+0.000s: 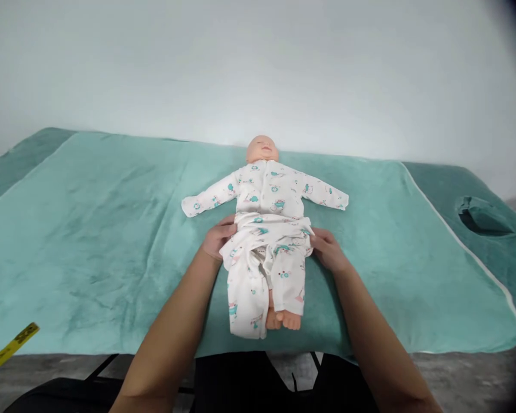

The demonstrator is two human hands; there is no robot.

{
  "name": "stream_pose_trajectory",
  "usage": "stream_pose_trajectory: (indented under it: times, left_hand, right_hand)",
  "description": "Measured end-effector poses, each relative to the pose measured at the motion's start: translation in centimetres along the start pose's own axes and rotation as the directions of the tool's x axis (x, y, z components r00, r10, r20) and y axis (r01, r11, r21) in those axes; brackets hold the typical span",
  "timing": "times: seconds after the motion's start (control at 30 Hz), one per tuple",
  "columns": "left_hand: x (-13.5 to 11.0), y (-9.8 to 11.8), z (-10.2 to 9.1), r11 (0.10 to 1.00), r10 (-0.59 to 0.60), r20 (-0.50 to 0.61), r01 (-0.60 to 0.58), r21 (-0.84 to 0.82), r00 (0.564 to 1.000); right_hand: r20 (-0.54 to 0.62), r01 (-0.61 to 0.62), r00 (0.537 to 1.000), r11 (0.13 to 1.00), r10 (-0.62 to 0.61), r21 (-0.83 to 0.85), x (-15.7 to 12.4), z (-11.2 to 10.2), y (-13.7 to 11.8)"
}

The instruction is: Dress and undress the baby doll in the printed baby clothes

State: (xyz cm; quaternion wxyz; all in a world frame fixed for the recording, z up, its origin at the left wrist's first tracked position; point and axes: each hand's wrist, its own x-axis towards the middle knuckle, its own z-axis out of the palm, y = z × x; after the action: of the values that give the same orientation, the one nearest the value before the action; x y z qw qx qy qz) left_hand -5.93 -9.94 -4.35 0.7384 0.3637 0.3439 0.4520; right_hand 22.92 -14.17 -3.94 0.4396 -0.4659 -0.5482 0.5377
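Note:
A baby doll (262, 150) lies on its back, head toward the wall, dressed in a white printed long-sleeved top (269, 186). Matching baby trousers (247, 292) cover its legs, with the waist bunched just below the top's front. My left hand (220, 236) is closed on the left side of the trousers near the waist; its fingertips are partly hidden by cloth. On the opposite side, my right hand (327, 248) grips the trousers' edge at the hip. The doll's bare feet (290, 320) show at the lower end, one partly covered by the longer-hanging left trouser leg.
A green cloth (112, 246) covers the padded table, which has an oval hole (485, 217) at the right end. Behind it rises a pale wall (258, 69). A yellow strip (11, 350) with dark markings crosses the lower left corner. Grey floor shows below.

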Motion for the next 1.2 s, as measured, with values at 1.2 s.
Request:
stream_pose_trajectory:
  times: [1.2]
  left_hand:
    - [-1.3,0.2,1.7,0.994,0.106,0.263,-0.101,-0.033,0.959]
  right_hand:
    - [0.534,-0.219,0.793,0.956,0.292,-0.196,2.4,4.7,-8.5]
